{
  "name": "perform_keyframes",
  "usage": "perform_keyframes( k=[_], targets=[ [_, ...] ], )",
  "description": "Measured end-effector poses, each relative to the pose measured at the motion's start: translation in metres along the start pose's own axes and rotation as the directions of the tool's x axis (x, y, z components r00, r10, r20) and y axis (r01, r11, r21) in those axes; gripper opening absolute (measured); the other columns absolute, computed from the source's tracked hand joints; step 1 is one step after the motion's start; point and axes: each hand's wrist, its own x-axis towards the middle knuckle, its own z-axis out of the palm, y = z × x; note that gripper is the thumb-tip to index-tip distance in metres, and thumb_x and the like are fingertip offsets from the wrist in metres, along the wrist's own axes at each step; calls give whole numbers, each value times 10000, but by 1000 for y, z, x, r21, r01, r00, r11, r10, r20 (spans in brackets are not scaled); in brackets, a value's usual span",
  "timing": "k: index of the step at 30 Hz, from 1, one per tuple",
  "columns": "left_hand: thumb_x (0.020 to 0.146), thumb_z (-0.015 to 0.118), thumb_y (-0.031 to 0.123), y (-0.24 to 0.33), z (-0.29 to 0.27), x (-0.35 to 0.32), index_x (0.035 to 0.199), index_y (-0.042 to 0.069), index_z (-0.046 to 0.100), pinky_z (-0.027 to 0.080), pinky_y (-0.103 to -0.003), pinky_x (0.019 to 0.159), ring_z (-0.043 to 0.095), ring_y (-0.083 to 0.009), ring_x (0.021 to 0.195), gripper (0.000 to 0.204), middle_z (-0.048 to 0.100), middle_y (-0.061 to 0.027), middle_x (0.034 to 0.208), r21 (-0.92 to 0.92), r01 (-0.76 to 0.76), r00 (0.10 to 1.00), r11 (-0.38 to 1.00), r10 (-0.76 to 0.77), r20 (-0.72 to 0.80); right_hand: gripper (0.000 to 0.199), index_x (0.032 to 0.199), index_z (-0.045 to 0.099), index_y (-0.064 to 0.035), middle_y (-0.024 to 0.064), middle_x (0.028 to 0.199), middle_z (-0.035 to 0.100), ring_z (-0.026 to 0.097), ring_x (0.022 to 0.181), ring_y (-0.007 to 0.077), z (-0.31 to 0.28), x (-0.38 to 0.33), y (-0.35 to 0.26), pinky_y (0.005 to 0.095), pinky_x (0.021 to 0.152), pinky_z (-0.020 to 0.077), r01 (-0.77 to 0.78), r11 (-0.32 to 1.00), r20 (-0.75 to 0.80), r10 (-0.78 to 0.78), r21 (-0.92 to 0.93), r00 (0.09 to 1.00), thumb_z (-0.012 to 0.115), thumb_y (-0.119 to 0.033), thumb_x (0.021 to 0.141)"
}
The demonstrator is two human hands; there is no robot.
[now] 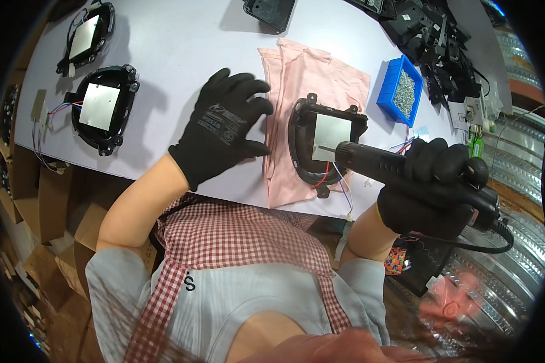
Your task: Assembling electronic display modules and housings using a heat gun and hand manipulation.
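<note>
On a folded pink cloth (278, 121) lies a black plastic housing (300, 142) with a silver metal plate (333, 133) and red, blue and white wires. My right hand (433, 187), in a black glove, is wrapped round a black corded electric screwdriver (369, 162). Its bit points left and reaches over the lower part of the metal plate; whether the tip touches a screw I cannot tell. My left hand (227, 124), gloved in black too, hovers at the left edge of the cloth, fingers spread and holding nothing.
Two similar housings with silver plates, one nearer (106, 109) and one farther (88, 36), lie on the left of the white table (175, 36). A blue bin (393, 91) of small screws stands to the right. Black plastic parts (427, 42) are heaped at the far right.
</note>
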Motion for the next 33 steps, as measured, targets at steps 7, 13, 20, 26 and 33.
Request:
perform_keyframes(
  k=[7,13,20,26,33],
  targets=[
    [605,769,592,44,19,33,1323,60,487,178,-505,1148,341,-317,1355,937,447,-152,1383,-97,-138,986,986,127,-110,512,1219,519,-98,109,871,590,543,648,187,0,-1,-2,301,566,470,-2,999,49,0,53,999,694,-419,861],
    [603,788,528,39,27,50,1288,51,507,226,-512,1127,384,-340,1318,881,480,-157,1349,-57,-220,974,974,216,-65,553,1254,503,-99,115,893,586,542,659,190,-2,-3,-1,306,558,470,33,998,32,-34,46,999,680,-455,870],
    [632,787,393,34,37,56,1224,76,546,260,-508,1115,443,-332,1259,713,520,-136,1294,-79,-229,970,970,221,-98,589,1310,461,-107,119,900,573,525,663,187,-2,0,5,301,550,467,61,996,71,-66,69,995,663,-456,880],
    [624,795,346,37,40,54,1216,76,543,252,-511,1118,454,-324,1252,697,524,-137,1282,-81,-219,970,972,209,-122,580,1316,459,-118,112,891,579,533,665,191,-4,-1,5,307,558,473,38,997,87,-44,65,995,658,-447,882],
    [633,794,367,35,37,55,1210,75,543,280,-479,1110,480,-315,1207,694,535,-133,1226,-107,-218,973,970,208,-97,556,1246,488,-37,111,888,587,574,709,202,4,13,13,331,592,503,60,994,109,-70,93,992,677,-400,870]
  ],
)
